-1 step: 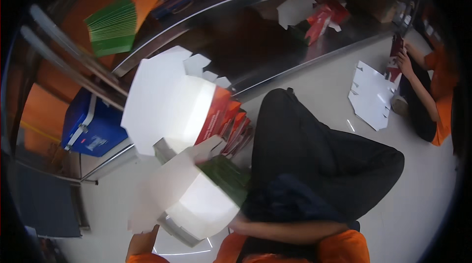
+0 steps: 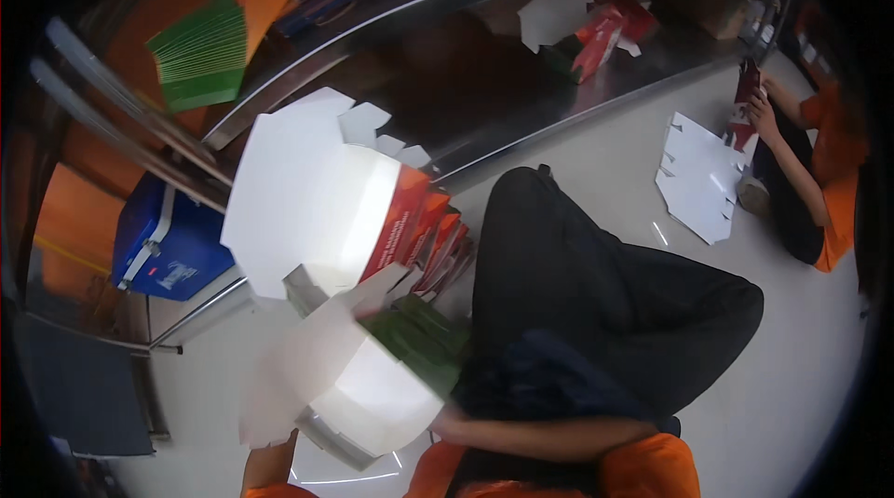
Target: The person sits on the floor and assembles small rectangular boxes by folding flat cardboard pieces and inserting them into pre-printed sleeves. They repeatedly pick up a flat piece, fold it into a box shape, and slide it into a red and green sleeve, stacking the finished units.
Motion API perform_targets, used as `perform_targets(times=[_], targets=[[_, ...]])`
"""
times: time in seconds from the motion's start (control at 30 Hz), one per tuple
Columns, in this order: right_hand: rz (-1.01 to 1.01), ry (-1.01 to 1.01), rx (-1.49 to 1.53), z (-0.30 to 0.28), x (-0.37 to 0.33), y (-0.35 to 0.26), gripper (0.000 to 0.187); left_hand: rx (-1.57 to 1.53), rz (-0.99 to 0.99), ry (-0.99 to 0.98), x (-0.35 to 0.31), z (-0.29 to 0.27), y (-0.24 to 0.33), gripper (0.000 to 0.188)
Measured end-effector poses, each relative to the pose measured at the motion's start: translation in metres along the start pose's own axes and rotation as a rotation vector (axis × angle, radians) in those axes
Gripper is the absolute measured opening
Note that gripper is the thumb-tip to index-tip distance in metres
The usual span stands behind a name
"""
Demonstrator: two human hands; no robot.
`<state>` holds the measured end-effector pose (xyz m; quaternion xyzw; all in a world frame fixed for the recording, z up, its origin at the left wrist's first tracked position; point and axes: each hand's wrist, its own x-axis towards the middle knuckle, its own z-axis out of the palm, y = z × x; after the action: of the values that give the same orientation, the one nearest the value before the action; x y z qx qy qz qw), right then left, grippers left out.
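Observation:
A white carton box (image 2: 377, 400) with green outer sides is tilted open in front of my lap, its white flaps spread. My right hand (image 2: 450, 425) grips its lower right edge, with the fingers mostly behind the cardboard. The left forearm (image 2: 270, 465) reaches up to the carton's pale lower-left flap, which hides that hand's fingers. Just beyond, a stack of red cartons (image 2: 399, 223) with white insides leans beside my knee. Its large white flap (image 2: 279, 181) stands up and overlaps the carton I hold at their near edge.
A blue cooler box (image 2: 172, 242) stands at the left beside metal rails (image 2: 130, 112). Green folded cartons (image 2: 200, 56) hang above it. A dark metal-edged shelf (image 2: 428, 70) crosses the back, bearing a red-and-white carton (image 2: 605, 37). At right, a person (image 2: 792, 154) sits by a flat white sheet (image 2: 703, 181).
The background has shifted slightly left in the view. Both of my arms and the carton keep nearly the same pose.

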<state>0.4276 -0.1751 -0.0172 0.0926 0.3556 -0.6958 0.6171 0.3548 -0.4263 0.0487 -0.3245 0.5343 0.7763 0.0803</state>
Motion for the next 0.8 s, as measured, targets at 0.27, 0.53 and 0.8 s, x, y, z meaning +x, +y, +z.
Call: perform_targets(times=[0.27, 0.53, 0.8], targets=[[-0.363, 0.124, -0.089, -0.022, 0.037, 0.014, 0.074, -0.053, 0.009, 0.072, 0.036, 0.005, -0.013, 0.076], [-0.047, 0.112, 0.089, 0.005, 0.026, -0.036, 0.07, -0.123, 0.147, 0.314, -0.033, -0.094, -0.001, 0.074], [-0.111, 0.072, 0.041, 0.003, 0.085, -0.059, 0.064, -0.188, 0.31, 0.499, -0.07, -0.18, -0.004, 0.072]])
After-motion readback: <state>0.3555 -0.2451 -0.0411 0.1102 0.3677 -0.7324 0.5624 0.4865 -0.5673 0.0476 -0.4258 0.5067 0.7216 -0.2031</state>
